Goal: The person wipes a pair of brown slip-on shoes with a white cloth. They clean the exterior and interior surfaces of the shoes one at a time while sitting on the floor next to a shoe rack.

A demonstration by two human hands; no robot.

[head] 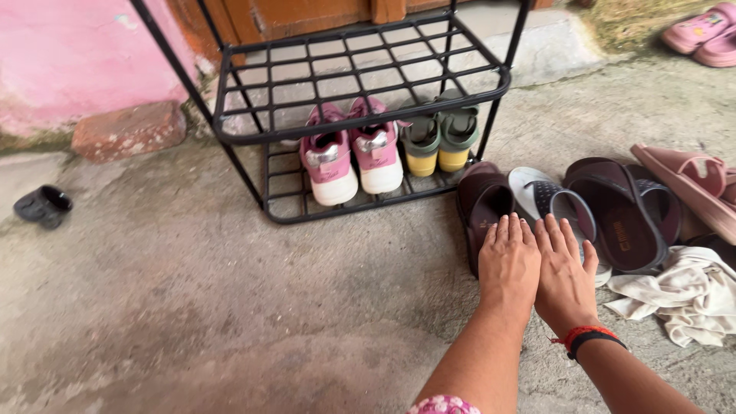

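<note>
My left hand (508, 261) lies flat, fingers straight and together, on the near end of a maroon slipper (484, 198) on the concrete floor. Beside it, my right hand (563, 268), with a red and black wristband, rests flat on a white slipper with a dark patterned strap (548, 198). Neither hand grips anything. Just beyond stands a black metal shoe rack (230, 130). Its bottom shelf holds a pair of pink and white sneakers (353, 157) and a pair of green and yellow sandals (438, 138). The top shelf has nothing on it.
Right of my hands lie dark brown slides (621, 211), a pink sandal (686, 180) and a crumpled cream cloth (686, 295). Pink slippers (705, 31) sit at the far right. A red brick (130, 130) lies by the pink wall, and a small black shoe (44, 205) lies left.
</note>
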